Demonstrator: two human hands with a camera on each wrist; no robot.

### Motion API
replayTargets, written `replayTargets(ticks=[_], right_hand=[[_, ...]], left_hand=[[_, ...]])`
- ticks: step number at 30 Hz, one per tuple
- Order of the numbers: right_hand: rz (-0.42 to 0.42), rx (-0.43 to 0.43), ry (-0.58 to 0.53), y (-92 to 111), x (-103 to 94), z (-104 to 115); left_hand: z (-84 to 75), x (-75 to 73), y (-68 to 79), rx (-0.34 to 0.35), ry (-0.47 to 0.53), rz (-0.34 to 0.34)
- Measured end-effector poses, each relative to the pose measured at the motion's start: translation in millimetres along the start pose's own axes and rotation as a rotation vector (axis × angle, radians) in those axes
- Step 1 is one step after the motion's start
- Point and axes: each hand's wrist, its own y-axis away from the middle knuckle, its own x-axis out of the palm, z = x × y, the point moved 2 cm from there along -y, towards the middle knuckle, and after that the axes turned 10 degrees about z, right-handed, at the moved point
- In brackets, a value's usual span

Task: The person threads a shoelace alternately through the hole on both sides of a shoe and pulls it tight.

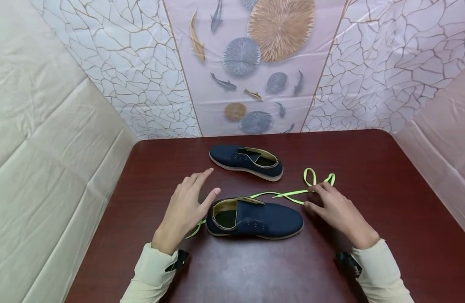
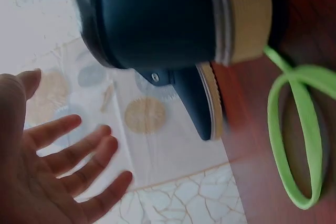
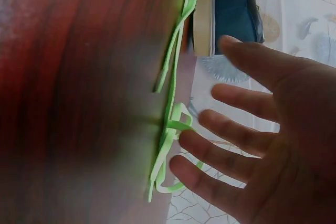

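Observation:
A navy shoe (image 1: 279, 216) with a tan sole lies lengthwise in front of me, toe to the right, its eyelets bare. My left hand (image 1: 183, 208) hovers by its heel, fingers spread and holding nothing; the left wrist view shows the heel (image 2: 157, 19) apart from the fingers. Over the loose end of a neon green shoelace (image 1: 295, 193), right of the toe, is my right hand (image 1: 336, 210), its fingers extended. In the right wrist view the lace (image 3: 173, 77) lies on the table beyond the fingers, and nothing is gripped.
Behind, a second navy shoe (image 1: 244, 162) stands with its toe to the left. A green lace end (image 1: 196, 229) shows at the near shoe's heel. The dark red table (image 1: 240, 269) meets a patterned cloth (image 1: 240, 92) at the back, with pale cloth walls at both sides.

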Motion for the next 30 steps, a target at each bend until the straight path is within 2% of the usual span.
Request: replayTargets(ticks=[5,8,10,12,18,25,30], right_hand=[[0.031,-0.026,-0.001,0,7.6,-1],[0.023,-0.030,0.010,2,12.2,-2],[0.014,-0.026,0.018,3,15.2,-3],[0.004,-0.024,0.024,4,18.0,-4],[-0.042,-0.022,0.034,5,22.8,-4],[-0.042,-0.005,0.017,2,22.9,-2],[-0.019,0.025,0.021,0,21.8,2]], left_hand=[[-19.9,1.5,6.1,0.175,0.010,-0.080],[-32.8,7.5,8.4,0.265,0.029,-0.071],[-40.1,14.0,11.5,0.290,0.048,-0.037],[-45.5,21.8,15.6,0.290,0.062,0.009],[-58.2,39.2,23.6,0.218,0.096,0.121],[-67.4,52.3,24.3,0.174,0.162,0.135],[-73.0,64.6,24.0,0.166,0.123,0.158]])
